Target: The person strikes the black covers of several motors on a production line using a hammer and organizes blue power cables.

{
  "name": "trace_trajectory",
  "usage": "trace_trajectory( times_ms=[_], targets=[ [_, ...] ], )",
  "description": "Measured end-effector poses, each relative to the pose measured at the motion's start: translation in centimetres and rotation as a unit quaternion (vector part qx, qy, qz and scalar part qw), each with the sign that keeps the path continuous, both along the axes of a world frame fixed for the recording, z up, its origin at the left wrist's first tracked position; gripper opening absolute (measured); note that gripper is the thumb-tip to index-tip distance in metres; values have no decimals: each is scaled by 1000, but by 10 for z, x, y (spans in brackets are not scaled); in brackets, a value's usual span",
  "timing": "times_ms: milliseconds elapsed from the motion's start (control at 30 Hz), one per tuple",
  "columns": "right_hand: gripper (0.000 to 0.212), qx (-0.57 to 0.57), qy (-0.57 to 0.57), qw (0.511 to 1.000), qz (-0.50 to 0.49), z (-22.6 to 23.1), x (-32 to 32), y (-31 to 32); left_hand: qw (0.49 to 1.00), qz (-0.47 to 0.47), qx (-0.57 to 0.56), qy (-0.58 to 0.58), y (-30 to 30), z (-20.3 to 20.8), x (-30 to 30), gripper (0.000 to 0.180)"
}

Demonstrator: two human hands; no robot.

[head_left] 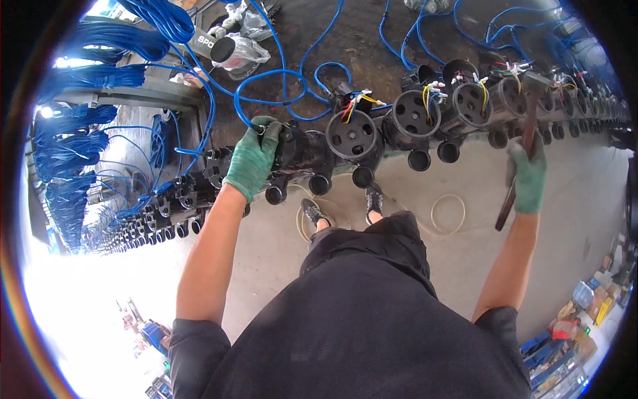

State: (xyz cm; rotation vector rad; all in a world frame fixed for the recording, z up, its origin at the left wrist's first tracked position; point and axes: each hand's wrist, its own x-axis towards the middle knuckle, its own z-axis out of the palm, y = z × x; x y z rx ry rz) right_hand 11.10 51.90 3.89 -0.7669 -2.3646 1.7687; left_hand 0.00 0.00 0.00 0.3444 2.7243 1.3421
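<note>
My left hand [254, 161], in a green work glove, is closed on the end of a black pump housing [307, 151] that lies at the bench edge. A blue cable [239, 101] loops up from beside the fingertips. Off to the right, my gloved right hand [530, 178] grips a hammer [530, 120] by its handle, head raised and apart from the housings. Between the hands, more black housings show open round ends, such as one with a holed disc [353, 135]. Yellow, red and white connector wires [359, 103] stick up behind them.
The row of housings runs along the dark bench [279, 126] both ways. Bundles of blue cable [119, 40] hang at the left. Clear plastic bags [249, 50] lie at the back. A thin hose [448, 214] coils on the floor. Boxes and clutter [585, 326] stand at lower right.
</note>
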Motion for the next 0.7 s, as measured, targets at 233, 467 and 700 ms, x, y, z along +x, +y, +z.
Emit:
trace_trajectory(
  times_ms=[233, 467, 700],
  targets=[
    [24, -193, -51, 954, 224, 21, 5, -121, 1000, 2, -15, -3, 0, 10, -2, 23],
    [29, -44, -27, 924, 379, -18, -19, -202, 999, -5, -31, 3, -2, 6, 1, 24],
    [30, -80, -37, 933, 349, -30, -18, -199, 998, 28, -14, -49, 6, 13, 1, 24]
  ],
)
